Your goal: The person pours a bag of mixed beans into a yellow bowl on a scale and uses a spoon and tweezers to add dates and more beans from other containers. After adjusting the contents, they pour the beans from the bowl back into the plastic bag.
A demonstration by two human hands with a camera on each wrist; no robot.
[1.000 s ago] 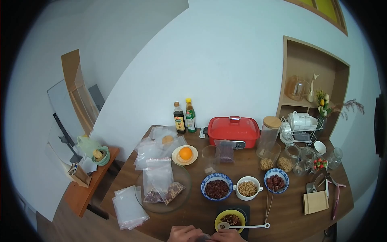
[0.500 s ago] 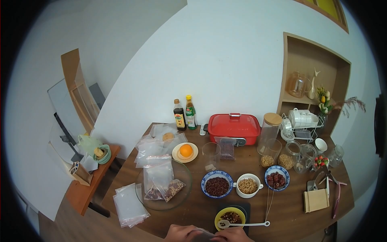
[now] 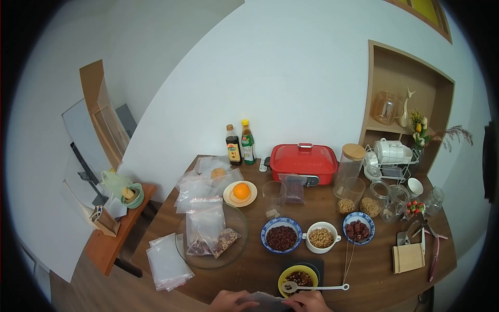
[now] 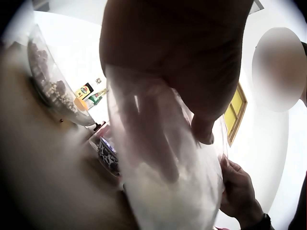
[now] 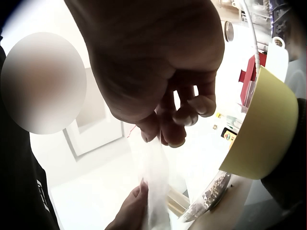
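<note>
Between both hands, at the near edge of the table, is a clear plastic bag [image 3: 262,300]. My left hand [image 3: 228,301] grips one side; in the left wrist view its fingers show through the plastic and the thumb [image 4: 204,129] lies outside. With thumb and fingertips, my right hand [image 3: 307,301] pinches the bag's edge, and the bag hangs below it in the right wrist view. Just beyond the hands, a yellow bowl [image 5: 264,127] of mixed beans and dried pieces sits on a dark flat scale [image 3: 319,268]. A white slotted spoon [image 3: 325,287] lies across its rim.
Behind stand a blue-patterned bowl of dark red beans [image 3: 281,238], a white cup of soybeans [image 3: 310,245] and a bowl of red dates [image 3: 357,229]. At left, filled bags lie on a glass plate [image 3: 240,255], beside flat bags [image 3: 169,262]. A red cooker [image 3: 304,164] stands farther back.
The bag has come up into view between the hands, wider and more visible than before. Both hands have stayed near the table edge, slightly farther apart. The head view has shifted slightly.
</note>
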